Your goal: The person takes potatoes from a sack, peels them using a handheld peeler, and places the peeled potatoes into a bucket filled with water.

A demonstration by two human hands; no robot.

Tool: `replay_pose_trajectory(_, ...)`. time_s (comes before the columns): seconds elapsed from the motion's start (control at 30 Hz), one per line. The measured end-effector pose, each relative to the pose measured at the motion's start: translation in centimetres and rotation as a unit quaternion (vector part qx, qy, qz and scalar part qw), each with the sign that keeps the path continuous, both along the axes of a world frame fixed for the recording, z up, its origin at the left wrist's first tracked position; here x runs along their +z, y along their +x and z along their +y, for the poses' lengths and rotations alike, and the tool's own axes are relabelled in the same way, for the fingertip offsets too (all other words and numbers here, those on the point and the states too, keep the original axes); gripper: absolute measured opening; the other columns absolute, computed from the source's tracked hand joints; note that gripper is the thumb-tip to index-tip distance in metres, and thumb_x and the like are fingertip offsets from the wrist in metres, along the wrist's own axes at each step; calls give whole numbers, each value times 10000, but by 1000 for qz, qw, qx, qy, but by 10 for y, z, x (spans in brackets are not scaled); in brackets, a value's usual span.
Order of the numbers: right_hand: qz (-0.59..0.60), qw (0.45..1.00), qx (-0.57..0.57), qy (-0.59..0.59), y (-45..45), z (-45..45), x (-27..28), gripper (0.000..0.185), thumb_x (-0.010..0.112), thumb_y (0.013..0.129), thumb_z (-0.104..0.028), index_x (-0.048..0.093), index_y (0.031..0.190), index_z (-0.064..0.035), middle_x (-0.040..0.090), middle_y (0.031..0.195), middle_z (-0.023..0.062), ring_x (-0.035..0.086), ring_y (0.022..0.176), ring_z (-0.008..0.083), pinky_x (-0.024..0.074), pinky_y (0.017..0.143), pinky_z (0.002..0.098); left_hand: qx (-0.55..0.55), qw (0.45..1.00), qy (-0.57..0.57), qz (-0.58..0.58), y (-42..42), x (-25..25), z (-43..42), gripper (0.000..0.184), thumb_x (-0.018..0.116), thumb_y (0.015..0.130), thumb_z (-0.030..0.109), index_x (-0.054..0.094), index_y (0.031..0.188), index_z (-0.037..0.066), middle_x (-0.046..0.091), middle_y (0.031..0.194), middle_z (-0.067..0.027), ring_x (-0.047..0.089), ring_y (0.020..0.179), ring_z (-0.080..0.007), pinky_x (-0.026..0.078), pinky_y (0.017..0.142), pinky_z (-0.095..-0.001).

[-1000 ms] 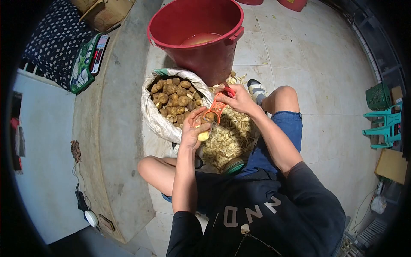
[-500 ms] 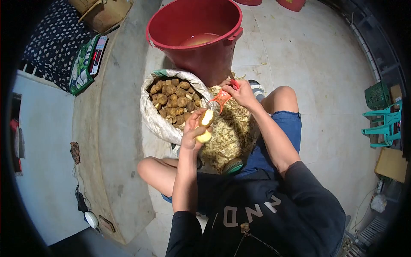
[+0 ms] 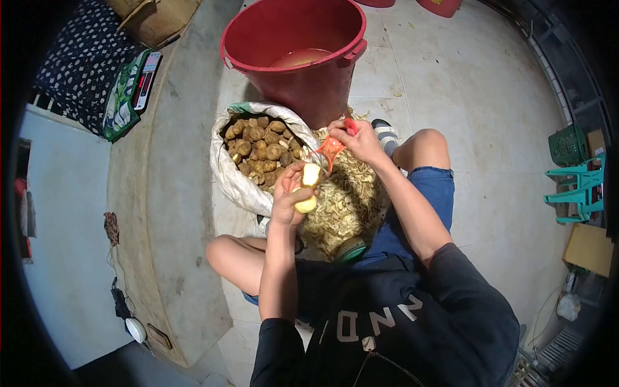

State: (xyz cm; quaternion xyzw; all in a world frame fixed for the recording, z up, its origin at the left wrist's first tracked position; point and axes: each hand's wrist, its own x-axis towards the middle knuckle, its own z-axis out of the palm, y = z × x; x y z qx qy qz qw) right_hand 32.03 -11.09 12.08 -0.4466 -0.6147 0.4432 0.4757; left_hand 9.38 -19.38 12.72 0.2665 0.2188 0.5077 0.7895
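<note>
My left hand (image 3: 284, 198) is closed around a partly peeled potato (image 3: 311, 174), its pale flesh facing up and brown skin along the edges. A second, yellow peeled potato (image 3: 306, 204) sits in the same hand, below the thumb. My right hand (image 3: 362, 140) grips an orange-red peeler (image 3: 330, 148), whose forked head points toward the potato, a little apart from it. Part of a red handle shows above the right fist. Under both hands lies a heap of peelings (image 3: 345, 200). Left of it, a white woven sack (image 3: 225, 174) holds several unpeeled potatoes (image 3: 261, 145).
A large red tub (image 3: 296, 87) with some liquid in it stands beyond the sack. A concrete ledge (image 3: 184, 193) runs along the left, with a digital scale (image 3: 147, 80) farther up. Turquoise plastic stools (image 3: 577, 190) and a green basket (image 3: 567, 147) are at the far right.
More pale flesh shows on the upper potato, which has turned slightly in my left hand. My right hand has shifted a little left, and its grip on the peeler has turned.
</note>
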Motion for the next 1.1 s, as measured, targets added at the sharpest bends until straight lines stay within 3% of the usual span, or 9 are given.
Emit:
replay_pose_trajectory(0.1,47,997,-37,-48,-3,2,-6,162,692,869,-130,690,939,16,689,812,31,610,768,97,496,730,274,-36,994,-43,-90,2,18,1,616,728,714,-53,472,1268,25,584,1153,-108,626,996,-214,565,776,-334)
replay_pose_trajectory(0.2,10,999,7,42,-16,-22,41,136,678,879,-126,694,913,5,689,807,22,605,754,89,492,707,273,28,995,50,84,2,3,2,589,720,749,5,465,1280,25,569,1194,-112,610,1031,-211,560,743,-330)
replay_pose_trajectory(0.3,9,999,-24,-45,-3,-2,9,154,698,869,-138,695,922,6,694,805,30,613,762,93,497,726,269,3,997,-39,-60,3,14,-2,594,727,735,-26,470,1269,9,572,1189,-120,627,974,-188,558,719,-291)
replay_pose_trajectory(0.5,-4,998,-9,59,-10,-14,21,184,674,885,-175,698,924,3,699,794,45,625,747,101,496,710,279,26,998,27,51,-1,2,-1,577,745,764,52,465,1265,-7,582,1175,-117,592,1020,-207,528,745,-325)
replay_pose_trajectory(0.57,-21,998,-43,-34,6,6,-14,165,693,867,-151,698,931,2,700,793,59,635,756,107,501,729,280,18,995,-45,-87,3,16,-5,571,759,746,29,483,1243,-10,592,1155,-118,621,949,-189,541,727,-293)
replay_pose_trajectory(0.7,-15,998,-18,64,-16,-24,47,176,674,877,-169,697,910,2,697,783,53,625,734,99,496,708,277,38,997,18,69,-1,4,3,626,768,755,85,457,1291,-5,586,1170,-120,604,1006,-206,548,745,-326)
replay_pose_trajectory(0.87,3,995,-61,-75,-3,-11,26,150,665,871,-125,695,913,16,690,776,33,606,730,81,490,709,263,12,999,-34,-34,3,19,-1,608,750,751,56,480,1293,5,597,1158,-111,612,996,-194,557,747,-314)
replay_pose_trajectory(0.97,-6,999,-39,15,-11,-17,31,149,659,870,-119,697,905,21,690,791,27,608,743,81,490,713,263,25,998,14,50,0,11,1,612,761,755,78,485,1296,8,587,1173,-104,595,1021,-194,549,739,-322)
replay_pose_trajectory(1.1,28,997,-53,-54,-6,-11,27,168,688,860,-136,696,910,24,701,829,39,611,770,82,494,734,264,26,997,-39,-55,-1,12,-2,556,749,768,57,510,1266,-7,595,1158,-115,598,967,-180,533,731,-301)
